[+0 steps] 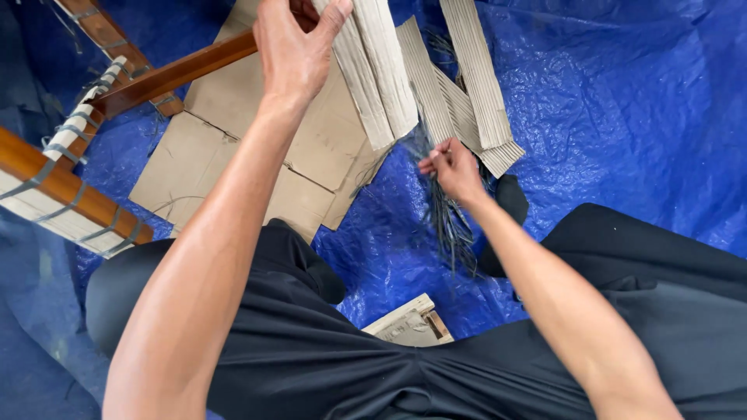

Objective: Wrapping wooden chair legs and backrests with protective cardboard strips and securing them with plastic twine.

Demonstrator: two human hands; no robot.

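a seated person in black trousers (327,350) works over a blue tarp (622,117), seen from above. the left hand (292,47), raised at the far edge of the scene, grasps a folded piece of corrugated cardboard (381,70), fingers wrapped round its far end with the thumb pressed on the near face; the piece hangs toward the middle of the scene. the right hand (451,169), lower and to the right, pinches a bundle of thin dark strands (451,222) that trails down toward the person's lap. just beyond it lie more corrugated strips (475,85), fanned on the tarp. flat cardboard sheets (233,155) cover the tarp at left, beside a wooden frame (85,117) bound with grey strapping. a small wooden block (408,323) sits near the knees.
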